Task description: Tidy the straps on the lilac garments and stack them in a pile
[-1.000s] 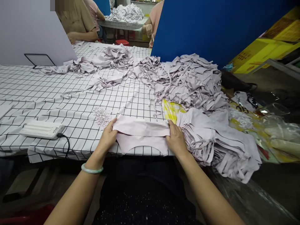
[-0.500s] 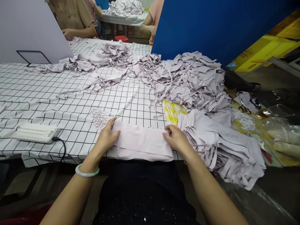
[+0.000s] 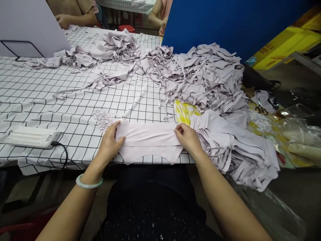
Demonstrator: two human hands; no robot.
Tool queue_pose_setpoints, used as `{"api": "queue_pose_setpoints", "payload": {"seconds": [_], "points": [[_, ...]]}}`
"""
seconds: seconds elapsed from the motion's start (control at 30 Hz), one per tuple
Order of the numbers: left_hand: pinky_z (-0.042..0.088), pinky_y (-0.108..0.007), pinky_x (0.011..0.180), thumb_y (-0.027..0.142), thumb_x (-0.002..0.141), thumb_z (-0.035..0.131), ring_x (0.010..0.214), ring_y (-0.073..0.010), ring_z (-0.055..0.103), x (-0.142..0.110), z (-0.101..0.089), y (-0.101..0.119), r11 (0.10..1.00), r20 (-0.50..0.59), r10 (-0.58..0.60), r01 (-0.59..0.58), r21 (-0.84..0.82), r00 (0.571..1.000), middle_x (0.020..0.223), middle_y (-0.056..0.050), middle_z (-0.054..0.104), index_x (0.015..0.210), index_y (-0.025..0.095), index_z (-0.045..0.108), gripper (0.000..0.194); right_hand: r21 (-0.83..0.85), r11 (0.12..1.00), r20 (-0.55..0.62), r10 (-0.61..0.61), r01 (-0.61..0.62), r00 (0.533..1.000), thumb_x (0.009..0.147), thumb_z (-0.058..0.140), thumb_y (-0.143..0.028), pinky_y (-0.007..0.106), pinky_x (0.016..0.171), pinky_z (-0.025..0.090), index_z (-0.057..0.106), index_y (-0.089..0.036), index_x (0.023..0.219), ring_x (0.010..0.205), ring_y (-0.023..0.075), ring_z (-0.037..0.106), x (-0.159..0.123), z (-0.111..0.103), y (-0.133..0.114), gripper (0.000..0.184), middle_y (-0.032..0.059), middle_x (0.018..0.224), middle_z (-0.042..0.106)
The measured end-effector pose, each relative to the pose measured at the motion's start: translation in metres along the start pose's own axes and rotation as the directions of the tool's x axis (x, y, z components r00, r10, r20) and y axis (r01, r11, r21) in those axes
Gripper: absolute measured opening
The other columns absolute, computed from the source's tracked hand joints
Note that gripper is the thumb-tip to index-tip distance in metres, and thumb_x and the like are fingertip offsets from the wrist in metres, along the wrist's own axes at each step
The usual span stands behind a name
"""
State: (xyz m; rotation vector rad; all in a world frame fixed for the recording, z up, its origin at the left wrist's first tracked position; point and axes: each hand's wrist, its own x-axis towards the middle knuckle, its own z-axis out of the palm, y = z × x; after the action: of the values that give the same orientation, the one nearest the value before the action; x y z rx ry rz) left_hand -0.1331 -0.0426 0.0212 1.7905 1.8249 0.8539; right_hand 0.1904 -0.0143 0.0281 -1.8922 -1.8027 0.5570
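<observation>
A pale lilac cloth piece [image 3: 149, 142] lies folded at the near edge of the checked table [image 3: 75, 110]. My left hand [image 3: 109, 144] pinches its left end. My right hand [image 3: 188, 138] pinches its right end. The piece's lower edge has a curved cut-out and overhangs the table edge slightly. Just right of my right hand sits a stack of folded lilac pieces [image 3: 235, 147]. Behind it rises a big loose heap of the same cloth [image 3: 200, 80].
A white power bank [image 3: 31, 136] with a black cable lies at the left. Small paper scraps [image 3: 102, 117] lie near the cloth. Scissors [image 3: 260, 108] and plastic bags sit at the right. A blue board [image 3: 225, 23] stands behind; other people's hands [image 3: 61, 20] work at the far end.
The cloth was flattened half a second ago; now its top half is folded over again, showing the curved lower edge. Both hands stay at its ends. The view tilted down slightly.
</observation>
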Motion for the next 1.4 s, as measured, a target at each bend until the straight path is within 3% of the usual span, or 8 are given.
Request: {"api": "queue_pose_setpoints", "payload": {"seconds": [0.13,0.27,0.33,0.5,0.8,0.97,1.2,1.4], "points": [[0.049,-0.055,0.099,0.017,0.081,0.066,0.114,-0.0325,0.055,-0.011,-0.001,0.005,0.97,-0.124,0.181,-0.156,0.187,0.976,0.125,-0.017,0.054,0.137,0.016,0.051,0.058,0.068,0.995,-0.188,-0.057,0.071,0.981,0.085,0.059,-0.033,0.037,0.078,0.05,0.061,-0.021,0.09,0.079,0.0217,0.06,-0.048,-0.015,-0.001,0.013,0.0069,0.088,0.064],[0.046,-0.057,0.102,0.013,0.086,0.062,0.121,-0.0335,0.051,-0.034,0.022,0.037,0.894,-0.179,0.446,-0.427,0.138,0.877,0.127,-0.017,0.054,0.127,0.017,0.055,0.042,0.303,0.928,0.231,0.148,-0.216,0.962,0.09,0.057,-0.049,0.034,0.072,0.054,0.068,-0.022,0.088,0.079,0.023,0.066,-0.136,0.004,0.019,0.029,0.0064,0.084,0.069],[0.051,-0.049,0.098,0.008,0.089,0.056,0.115,-0.0269,0.057,-0.048,0.047,0.059,0.815,-0.092,0.562,-0.57,-0.104,0.822,0.121,-0.014,0.057,0.124,0.018,0.055,0.037,0.432,0.841,0.229,0.248,-0.327,0.941,0.08,0.067,-0.056,0.037,0.082,0.055,0.069,-0.021,0.1,0.098,0.0271,0.067,-0.159,0.026,0.029,0.04,0.0098,0.105,0.07],[0.057,-0.041,0.087,-0.001,0.087,0.044,0.103,-0.0223,0.062,-0.07,0.102,0.087,0.661,0.135,0.72,-0.614,-0.431,0.68,0.109,-0.012,0.063,0.115,0.016,0.056,0.036,0.68,0.639,0.309,0.195,-0.359,0.931,0.082,0.069,-0.054,0.038,0.095,0.047,0.066,-0.02,0.086,0.098,0.0241,0.064,-0.163,0.037,0.035,0.035,0.0058,0.095,0.07],[0.055,-0.042,0.091,0.001,0.087,0.049,0.104,-0.0246,0.059,-0.073,0.113,0.083,0.698,0.206,0.713,-0.652,-0.295,0.67,0.113,-0.013,0.064,0.107,0.015,0.063,0.028,0.845,0.245,0.448,0.161,-0.475,0.879,0.075,0.078,-0.05,0.032,0.082,0.046,0.063,-0.023,0.097,0.081,0.0177,0.061,-0.171,0.032,0.013,0.037,0.0008,0.083,0.065],[0.055,-0.041,0.09,0.007,0.088,0.058,0.105,-0.0249,0.057,-0.075,0.118,0.083,0.69,0.222,0.724,-0.681,-0.244,0.654,0.116,-0.012,0.063,0.111,0.016,0.067,0.026,0.726,0.5,0.467,0.145,-0.472,0.872,0.085,0.065,-0.058,0.03,0.074,0.043,0.067,-0.017,0.083,0.072,0.0152,0.054,-0.176,0.025,0.003,0.041,0.0005,0.072,0.058],[0.056,-0.044,0.09,0.014,0.092,0.057,0.107,-0.0273,0.053,-0.08,0.122,0.081,0.632,0.185,0.771,-0.768,-0.104,0.609,0.124,-0.014,0.06,0.111,0.018,0.072,0.025,0.476,0.768,0.512,0.153,-0.427,0.846,0.094,0.057,-0.049,0.027,0.061,0.042,0.065,-0.02,0.116,0.061,0.0131,0.052,-0.201,-0.079,-0.006,0.037,-0.0024,0.065,0.058],[0.056,-0.042,0.087,0.016,0.095,0.054,0.105,-0.0266,0.054,-0.08,0.12,0.084,0.653,0.178,0.754,-0.751,-0.101,0.632,0.122,-0.013,0.061,0.11,0.019,0.073,0.024,0.707,0.609,0.484,-0.047,-0.359,0.874,0.091,0.06,-0.039,0.034,0.083,0.054,0.073,-0.017,0.1,0.092,0.0231,0.072,-0.16,-0.122,-0.022,0.027,0.0118,0.094,0.077]]}}
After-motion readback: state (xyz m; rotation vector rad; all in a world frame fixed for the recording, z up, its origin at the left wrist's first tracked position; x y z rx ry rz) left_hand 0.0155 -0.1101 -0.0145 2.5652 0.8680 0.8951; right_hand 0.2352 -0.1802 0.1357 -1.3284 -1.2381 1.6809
